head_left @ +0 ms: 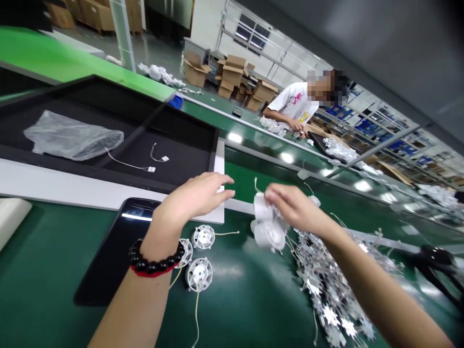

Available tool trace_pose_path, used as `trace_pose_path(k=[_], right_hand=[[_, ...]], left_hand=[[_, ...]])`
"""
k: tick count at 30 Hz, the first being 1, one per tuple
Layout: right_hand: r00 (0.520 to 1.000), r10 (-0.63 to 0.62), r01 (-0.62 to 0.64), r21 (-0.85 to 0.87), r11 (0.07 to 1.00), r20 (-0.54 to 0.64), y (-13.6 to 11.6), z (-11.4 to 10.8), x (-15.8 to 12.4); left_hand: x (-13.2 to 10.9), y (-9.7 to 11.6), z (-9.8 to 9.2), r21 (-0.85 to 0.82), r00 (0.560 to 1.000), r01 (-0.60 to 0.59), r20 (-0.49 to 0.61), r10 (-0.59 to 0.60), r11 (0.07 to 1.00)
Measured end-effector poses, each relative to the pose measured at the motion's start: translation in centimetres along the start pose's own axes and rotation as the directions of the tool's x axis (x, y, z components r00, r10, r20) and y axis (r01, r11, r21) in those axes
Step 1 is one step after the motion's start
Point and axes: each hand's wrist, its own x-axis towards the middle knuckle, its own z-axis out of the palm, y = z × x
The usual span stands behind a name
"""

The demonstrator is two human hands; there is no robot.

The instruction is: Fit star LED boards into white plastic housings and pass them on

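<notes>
My left hand (201, 193) is open and holds nothing, its thumb and fingers apart over the corner of a white board. Below it on the green bench lie three small white round fans (203, 237) with thin wires, one partly hidden by my wrist. My right hand (290, 205), blurred, pinches a white cylindrical fan housing (263, 207). Another white fan housing (270, 235) is just beneath, and whether it is also held I cannot tell. To the right is a heap of silvery star-shaped metal parts (333, 285) tangled with wires.
A black tray (159, 169) at left holds a clear plastic bag (72, 135) and two short wired connectors. Before it lies a dark glossy panel (108, 261). Beyond the bench, a person in a white shirt (295, 101) handles white parts. A black object (440, 266) stands far right.
</notes>
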Motion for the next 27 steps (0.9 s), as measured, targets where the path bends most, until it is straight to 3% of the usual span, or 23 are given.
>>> trace_pose_path(k=[4,7,12,16,19,22,24,27], right_hand=[[0.964,-0.034,0.036,-0.002,0.999,0.265,-3.4,2.9,-6.3],[0.952,0.023,-0.002,-0.072,0.997,0.305,-4.2,6.0,-8.3],[0.984,0.082,-0.083,0.000,0.997,0.156,-3.9,8.4,-9.4],[0.981,0.183,-0.177,0.098,0.979,-0.057,-2.6,7.3,-12.3],[0.968,0.245,-0.239,0.099,0.966,-0.058,-1.7,6.7,-15.9],[0.958,0.283,-0.284,-0.041,0.958,-0.041,-1.1,7.1,-19.1],[0.933,0.317,-0.350,-0.236,0.906,-0.168,-0.4,7.7,-20.6],[0.846,0.340,-0.510,-0.433,0.743,-0.411,1.2,8.1,-21.8]], left_hand=[[0.1,0.2,0.1,0.025,1.000,-0.014,0.011,0.014,1.000],[0.3,0.9,0.2,0.048,1.000,-0.016,0.027,0.015,0.999],[0.3,2.5,0.3,0.086,0.998,-0.012,0.064,0.007,0.996],[0.4,3.6,0.5,0.131,0.994,-0.020,0.106,0.006,0.991],[0.7,4.0,0.9,0.154,0.991,-0.045,0.129,0.026,0.987],[1.1,4.3,1.6,0.150,0.989,-0.049,0.147,0.027,0.987],[1.4,4.5,2.1,0.143,0.985,-0.038,0.172,0.012,0.989],[1.8,4.8,2.7,0.150,0.976,-0.057,0.214,0.024,0.987]])
